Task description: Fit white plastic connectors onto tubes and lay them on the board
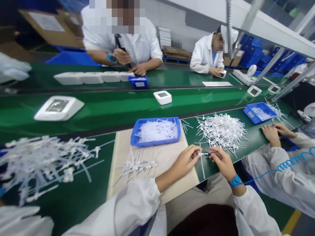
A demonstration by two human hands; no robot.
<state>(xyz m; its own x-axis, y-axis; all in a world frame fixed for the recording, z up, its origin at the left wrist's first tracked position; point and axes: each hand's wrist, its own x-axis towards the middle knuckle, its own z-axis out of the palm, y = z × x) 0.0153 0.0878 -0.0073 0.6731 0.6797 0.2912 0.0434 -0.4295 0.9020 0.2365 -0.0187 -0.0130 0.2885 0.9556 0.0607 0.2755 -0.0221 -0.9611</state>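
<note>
My left hand [185, 160] and my right hand [221, 160] meet at the table's front edge, both pinched on one small white plastic piece [203, 153] held between them. A thin white strip [202, 165] hangs down from it. Just beyond my right hand lies a heap of white plastic pieces [222, 131] on the green mat. A blue tray [156, 131] full of the same pieces stands beyond my left hand on a beige board [123, 154]. A small bunch of pieces [137, 165] lies on that board. My right wrist wears a blue strap [235, 181] with a coiled cord.
A green conveyor [110, 108] carries white devices [59, 108] [162, 97]. A large blurred pile of pieces [41, 164] lies at left. A co-worker's hands [275, 132] rest at right, near another blue tray [261, 113]. Two people in white coats work across the belt.
</note>
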